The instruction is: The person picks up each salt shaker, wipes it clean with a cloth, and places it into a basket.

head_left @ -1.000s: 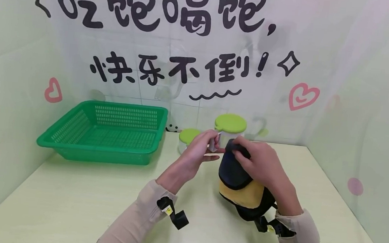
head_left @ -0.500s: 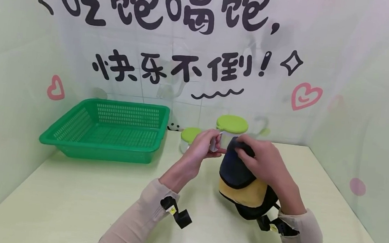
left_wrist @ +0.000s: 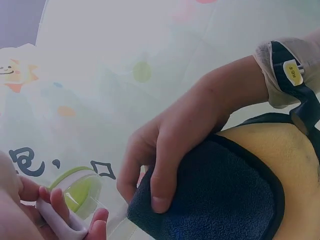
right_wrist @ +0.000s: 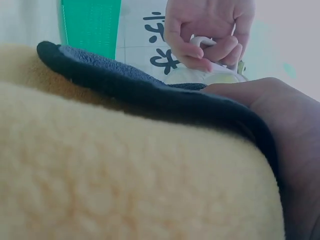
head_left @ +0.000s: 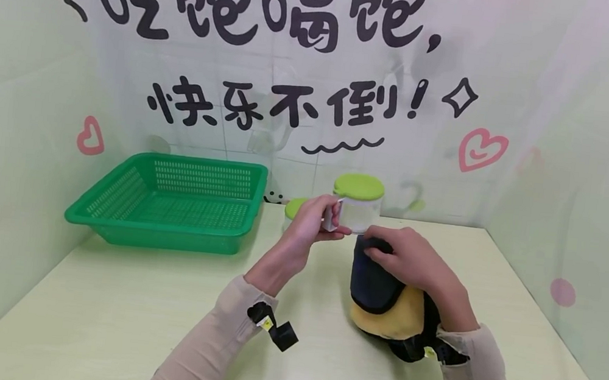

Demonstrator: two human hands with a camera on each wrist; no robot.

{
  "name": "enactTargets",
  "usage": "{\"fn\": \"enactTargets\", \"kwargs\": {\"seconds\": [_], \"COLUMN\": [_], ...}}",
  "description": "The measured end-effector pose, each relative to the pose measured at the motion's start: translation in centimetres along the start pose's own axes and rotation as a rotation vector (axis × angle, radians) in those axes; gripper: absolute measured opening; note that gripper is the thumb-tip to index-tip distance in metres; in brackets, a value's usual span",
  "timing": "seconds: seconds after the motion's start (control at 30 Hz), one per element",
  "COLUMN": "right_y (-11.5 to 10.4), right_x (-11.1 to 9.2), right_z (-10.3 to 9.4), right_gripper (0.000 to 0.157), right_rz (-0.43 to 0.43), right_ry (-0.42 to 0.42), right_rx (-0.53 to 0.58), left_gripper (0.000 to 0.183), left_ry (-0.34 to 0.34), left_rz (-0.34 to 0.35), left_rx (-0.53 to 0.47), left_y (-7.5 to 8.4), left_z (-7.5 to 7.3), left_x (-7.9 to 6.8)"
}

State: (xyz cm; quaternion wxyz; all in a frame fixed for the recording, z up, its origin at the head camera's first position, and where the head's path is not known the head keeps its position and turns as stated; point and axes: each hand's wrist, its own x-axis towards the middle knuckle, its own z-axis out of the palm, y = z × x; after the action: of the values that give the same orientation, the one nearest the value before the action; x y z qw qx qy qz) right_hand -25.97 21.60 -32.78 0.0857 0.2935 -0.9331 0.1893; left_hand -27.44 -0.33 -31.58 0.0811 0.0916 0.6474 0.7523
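In the head view my left hand (head_left: 317, 222) grips the white handle (left_wrist: 62, 222) of a clear jar (head_left: 360, 214) with a lime-green lid (head_left: 360, 187). The jar is upright near the back wall, just beyond my fingers. To its right and nearer to me, my right hand (head_left: 413, 258) pinches the top of a two-sided cloth (head_left: 375, 282), navy on one face and yellow on the other, edged in black. The cloth hangs in folds below the fingers. In the right wrist view its yellow face (right_wrist: 150, 165) covers much of the frame.
A second, smaller jar with a green lid (head_left: 294, 206) stands behind my left hand, partly hidden. At the back left is a green plastic basket (head_left: 167, 239) with perforated sides. Printed fabric walls (head_left: 231, 146) enclose the pale table (head_left: 133, 308) at the back and sides.
The jar in my left hand has shifted slightly left and up. My right hand has lowered the cloth a little toward me, so the cloth and jar are further apart in view.
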Motion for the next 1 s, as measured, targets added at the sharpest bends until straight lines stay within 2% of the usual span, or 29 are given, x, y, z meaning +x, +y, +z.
{"fn": "enactTargets", "kwargs": {"seconds": [0.13,0.27,0.43,0.53,0.6,0.7,0.9,1.0], "right_y": [-0.1,-0.4,-0.6,-0.7,-0.6,-0.4,0.2,0.4], "right_x": [-0.2,-0.2,-0.2,-0.3,-0.4,-0.4,-0.3,-0.3], "right_z": [-0.3,-0.4,-0.4,-0.5,-0.6,-0.7,-0.7,-0.6], "right_gripper": [0.018,0.015,0.013,0.016,0.016,0.014,0.01,0.011], "right_rz": [0.0,-0.007,-0.02,-0.018,-0.014,-0.001,0.018,0.02], "right_ry": [0.005,0.047,0.169,0.252,0.276,0.238,0.065,0.03], "right_rx": [0.019,0.033,0.027,0.025,0.031,0.041,0.059,0.068], "left_gripper": [0.022,0.023,0.026,0.025,0.025,0.025,0.026,0.026], "left_ry": [0.0,0.02,0.028,0.027,0.024,0.022,0.037,0.041], "left_rz": [0.003,-0.001,0.007,0.009,0.001,-0.018,-0.035,-0.039], "left_rx": [-0.003,0.018,0.066,0.066,0.057,0.049,0.04,0.027], "left_y": [0.0,-0.1,-0.3,-0.4,-0.4,-0.4,-0.2,-0.2], "left_z": [0.0,0.2,0.5,0.6,0.7,0.8,0.6,0.5], "left_x": [0.1,0.2,0.1,0.1,0.1,0.2,0.2,0.2]}}
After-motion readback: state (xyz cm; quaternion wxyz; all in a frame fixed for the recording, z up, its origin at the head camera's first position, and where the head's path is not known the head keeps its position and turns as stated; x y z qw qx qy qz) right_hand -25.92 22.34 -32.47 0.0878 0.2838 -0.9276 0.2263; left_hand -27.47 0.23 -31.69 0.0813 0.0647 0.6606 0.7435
